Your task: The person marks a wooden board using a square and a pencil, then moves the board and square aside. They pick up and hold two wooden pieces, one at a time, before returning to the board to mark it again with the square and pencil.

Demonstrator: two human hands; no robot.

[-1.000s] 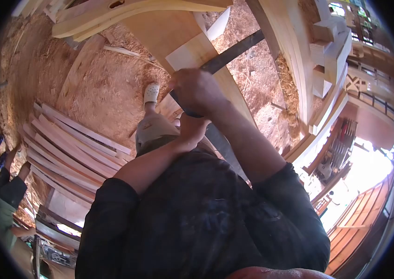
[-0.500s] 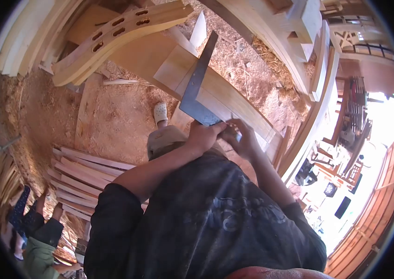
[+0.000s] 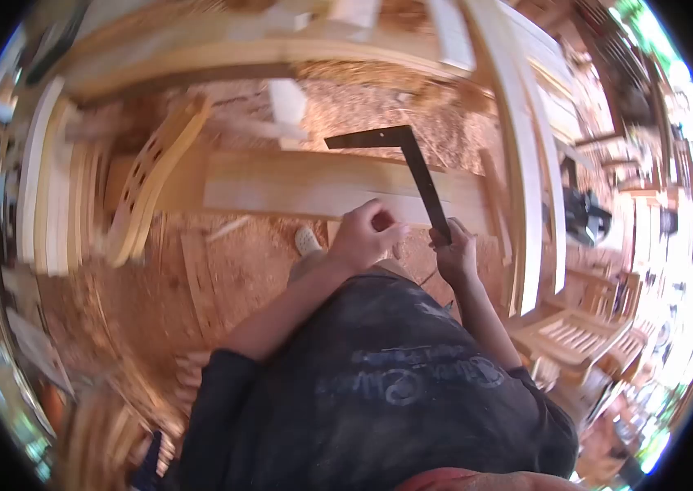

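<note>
A dark metal carpenter's square (image 3: 422, 173) is held up over the wooden board (image 3: 281, 184). My right hand (image 3: 455, 252) grips the end of its long arm, while the short arm points left. My left hand (image 3: 365, 237) is closed, with fingers and thumb curled together in front of the near edge of the board; whether something small is inside is too blurred to tell. A gap separates this hand from the square.
A curved wooden piece with slots (image 3: 158, 176) lies across the board's left end. Upright planks (image 3: 51, 180) stand at the far left, and long beams (image 3: 518, 164) run along the right. Wood shavings cover the ground (image 3: 240, 274).
The view has turned. The square has moved from my left hand to my right hand and now points the other way. My hands, close together before, are now apart.
</note>
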